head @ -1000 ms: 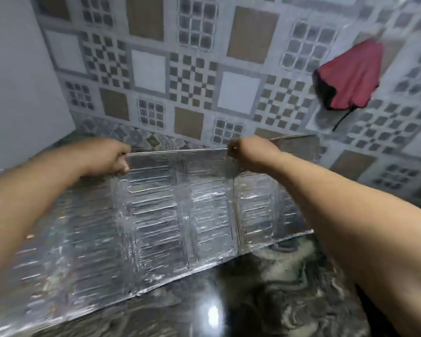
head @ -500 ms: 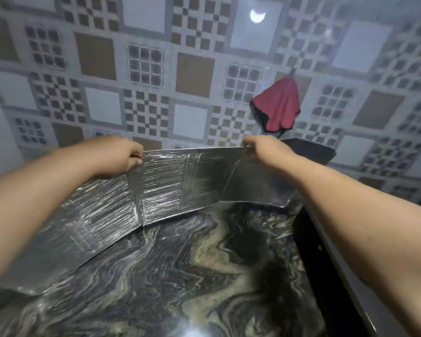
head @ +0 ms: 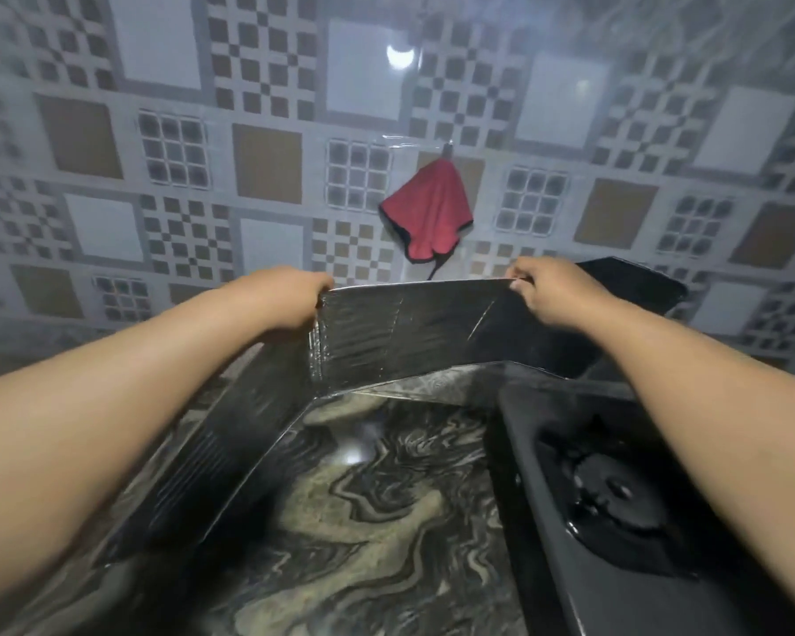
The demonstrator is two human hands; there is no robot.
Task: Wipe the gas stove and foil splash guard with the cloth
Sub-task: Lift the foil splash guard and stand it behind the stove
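Gripping the top edge of a folded silver foil splash guard (head: 409,332), left hand (head: 281,298) and right hand (head: 554,291) hold it upright on a marbled dark surface (head: 363,521), beside a black gas stove (head: 616,498); a red cloth (head: 428,218) hangs on the tiled wall (head: 267,162).

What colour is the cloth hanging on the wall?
Red with a dark edge, the cloth; head view.

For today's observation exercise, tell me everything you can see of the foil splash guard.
The foil splash guard is a thin, shiny, ribbed silvery sheet creased into panels. It stands upright on the marbled countertop before the tiled wall, bent round beside the gas stove. The left hand and the right hand grip its top edge.
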